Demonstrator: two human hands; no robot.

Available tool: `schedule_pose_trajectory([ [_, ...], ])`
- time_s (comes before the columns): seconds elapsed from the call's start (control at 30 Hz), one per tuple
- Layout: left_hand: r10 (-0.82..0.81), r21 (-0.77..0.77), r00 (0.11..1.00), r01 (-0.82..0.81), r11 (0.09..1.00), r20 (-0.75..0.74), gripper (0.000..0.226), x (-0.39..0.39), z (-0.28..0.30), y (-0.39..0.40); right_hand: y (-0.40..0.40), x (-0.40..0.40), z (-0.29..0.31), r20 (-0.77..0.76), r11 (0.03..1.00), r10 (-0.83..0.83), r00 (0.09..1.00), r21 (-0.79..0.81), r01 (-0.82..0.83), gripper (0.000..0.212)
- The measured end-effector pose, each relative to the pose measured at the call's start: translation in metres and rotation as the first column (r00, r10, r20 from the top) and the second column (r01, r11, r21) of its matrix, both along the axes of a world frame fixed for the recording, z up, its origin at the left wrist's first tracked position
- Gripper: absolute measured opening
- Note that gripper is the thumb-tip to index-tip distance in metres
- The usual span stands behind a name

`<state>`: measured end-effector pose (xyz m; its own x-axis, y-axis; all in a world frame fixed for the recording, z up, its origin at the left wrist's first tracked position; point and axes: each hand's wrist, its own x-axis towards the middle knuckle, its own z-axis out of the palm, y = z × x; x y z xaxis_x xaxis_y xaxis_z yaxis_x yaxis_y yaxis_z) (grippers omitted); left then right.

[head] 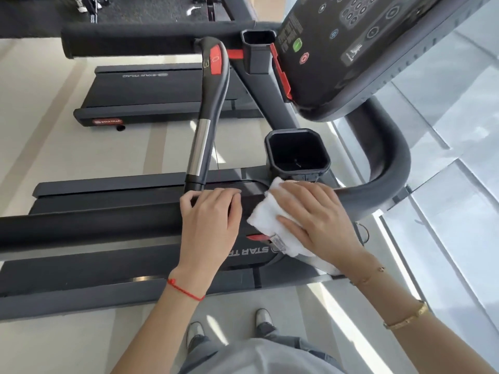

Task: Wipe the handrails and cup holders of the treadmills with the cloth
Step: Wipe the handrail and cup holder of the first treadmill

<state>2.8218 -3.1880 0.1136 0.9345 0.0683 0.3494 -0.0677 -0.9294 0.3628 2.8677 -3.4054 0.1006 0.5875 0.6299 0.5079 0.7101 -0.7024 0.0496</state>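
Seen from the head camera, the right hand [318, 220] presses flat, fingers straight, on a white cloth [266, 215] draped over the dark handrail [94, 225], which runs left to right. The left hand [209, 220] curls over the rail just left of the cloth. The nearest cup holder [297, 155] sits directly beyond the cloth, closest to the right hand.

We see a white, soft terry-like cloth [272, 225], slightly fuzzy, lying on a black matt foam-padded handrail [89, 225]. The curved centre grip bar [205, 122] looks like smooth dark plastic with a polished chrome metal section and a glossy red insert. The black octagonal cup holder [297, 155] looks like matt moulded plastic. The dark console panel [359, 44] has a smooth, faintly glossy face.
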Motion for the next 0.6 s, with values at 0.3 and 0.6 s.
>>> schedule_pose_trajectory([
  [0.3,0.088,-0.012,0.996,-0.088,0.996,-0.009,0.027,0.007,0.001,-0.037,-0.073,0.022,0.018,-0.118,0.956,-0.128,0.985,0.251,0.154,0.026],
  [0.6,0.073,-0.087,0.996,-0.078,0.993,-0.059,0.033,0.056,0.015,-0.046,0.001,0.143,0.072,-0.104,0.999,-0.015,0.994,0.026,0.018,0.031],
])
